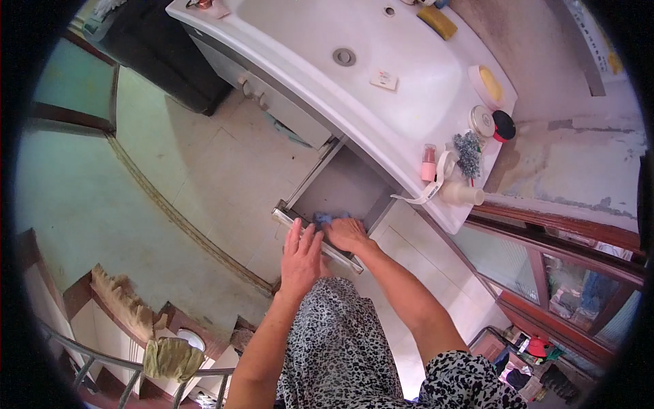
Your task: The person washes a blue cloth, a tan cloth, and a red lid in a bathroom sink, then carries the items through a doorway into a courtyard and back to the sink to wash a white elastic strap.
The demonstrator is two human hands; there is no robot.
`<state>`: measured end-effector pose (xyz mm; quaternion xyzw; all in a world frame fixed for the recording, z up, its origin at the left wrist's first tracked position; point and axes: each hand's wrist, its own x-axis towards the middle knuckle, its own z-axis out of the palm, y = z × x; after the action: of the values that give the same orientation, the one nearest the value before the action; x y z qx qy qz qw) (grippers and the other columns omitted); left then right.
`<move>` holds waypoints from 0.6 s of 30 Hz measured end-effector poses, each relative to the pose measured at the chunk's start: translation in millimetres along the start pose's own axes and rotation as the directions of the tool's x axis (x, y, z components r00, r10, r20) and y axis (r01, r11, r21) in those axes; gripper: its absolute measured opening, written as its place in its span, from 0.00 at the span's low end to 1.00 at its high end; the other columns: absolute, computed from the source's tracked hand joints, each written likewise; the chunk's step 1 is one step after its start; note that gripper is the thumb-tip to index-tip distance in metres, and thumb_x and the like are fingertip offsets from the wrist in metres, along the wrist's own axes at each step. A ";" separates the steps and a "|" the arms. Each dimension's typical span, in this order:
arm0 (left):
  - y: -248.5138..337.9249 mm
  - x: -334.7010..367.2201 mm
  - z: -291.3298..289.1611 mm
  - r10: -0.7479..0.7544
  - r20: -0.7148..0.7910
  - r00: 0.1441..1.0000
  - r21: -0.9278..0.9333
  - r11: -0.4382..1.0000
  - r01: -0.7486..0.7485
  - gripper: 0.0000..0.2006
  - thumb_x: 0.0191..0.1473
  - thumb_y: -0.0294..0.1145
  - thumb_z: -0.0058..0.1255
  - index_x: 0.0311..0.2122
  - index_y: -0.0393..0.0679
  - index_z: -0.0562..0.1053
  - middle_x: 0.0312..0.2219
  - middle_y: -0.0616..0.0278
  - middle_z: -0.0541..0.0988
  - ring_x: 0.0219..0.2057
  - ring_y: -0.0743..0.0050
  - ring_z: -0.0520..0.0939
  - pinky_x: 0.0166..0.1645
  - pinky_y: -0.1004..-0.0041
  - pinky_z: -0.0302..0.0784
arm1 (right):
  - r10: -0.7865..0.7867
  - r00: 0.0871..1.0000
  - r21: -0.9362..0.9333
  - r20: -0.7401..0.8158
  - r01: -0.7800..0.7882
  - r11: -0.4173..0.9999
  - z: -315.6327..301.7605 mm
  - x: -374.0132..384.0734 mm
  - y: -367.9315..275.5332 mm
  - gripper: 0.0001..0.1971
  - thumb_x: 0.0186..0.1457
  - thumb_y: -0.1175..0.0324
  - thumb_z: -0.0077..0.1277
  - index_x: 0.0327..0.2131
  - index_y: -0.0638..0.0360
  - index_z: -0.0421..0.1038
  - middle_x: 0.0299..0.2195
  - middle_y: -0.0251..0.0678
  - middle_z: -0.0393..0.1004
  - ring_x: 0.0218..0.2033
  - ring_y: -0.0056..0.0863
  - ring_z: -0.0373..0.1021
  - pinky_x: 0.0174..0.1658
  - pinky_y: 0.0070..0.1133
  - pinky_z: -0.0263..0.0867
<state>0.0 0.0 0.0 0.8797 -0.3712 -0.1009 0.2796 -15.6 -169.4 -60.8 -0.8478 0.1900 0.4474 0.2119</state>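
A drawer (340, 178) with a grey inside is pulled out from under the washbasin. My right hand (346, 234) reaches into its front part, fingers bent over a crumpled blue cloth (323, 218) pressed against the drawer bottom. Part of the cloth is hidden under the hand. Over the light front edge of the drawer (349, 263) lies my left hand (302, 258), its fingers stretched and slightly apart, touching the edge.
Above the drawer spans a white washbasin (300, 54). On its rim stand a soap dish (485, 85), round tins, a pink bottle (428, 163) and a cream tube (463, 195). A black bin (163, 54) is at the upper left, a stair railing (95, 354) at the lower left.
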 end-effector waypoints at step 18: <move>18.6 -12.8 -45.0 -0.509 -0.011 0.861 -0.806 0.514 0.294 0.20 0.53 0.22 0.40 0.53 0.39 0.60 0.48 0.56 0.67 0.51 0.63 0.67 0.54 0.67 0.60 | -0.263 0.958 0.849 -0.115 -0.042 -0.526 -47.5 -77.3 -8.3 0.26 0.54 0.45 0.40 0.43 0.60 0.69 0.37 0.37 0.73 0.37 0.28 0.70 0.42 0.25 0.65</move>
<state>-2.8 17.3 47.3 0.7353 -0.0363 -0.2041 0.6453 -19.9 -177.3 29.9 -0.2048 0.3619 0.0999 0.9039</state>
